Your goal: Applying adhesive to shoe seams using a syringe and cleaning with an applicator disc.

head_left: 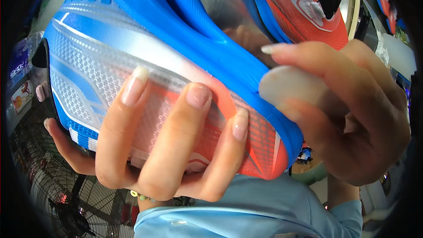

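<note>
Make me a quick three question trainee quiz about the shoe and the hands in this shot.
1. True or false: the left hand grips the blue and orange shoe from below, fingers across its side.
2. What does the right hand hold? A) a whitish translucent lump B) a brush C) scissors
3. Where does the whitish lump sit against the shoe?

Key: 1 true. 2 A. 3 at the blue rim, near the orange end.

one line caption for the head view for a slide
Left hand grips a blue, silver and orange mesh sports shoe; right hand holds a translucent white pad against its blue edge.
</note>
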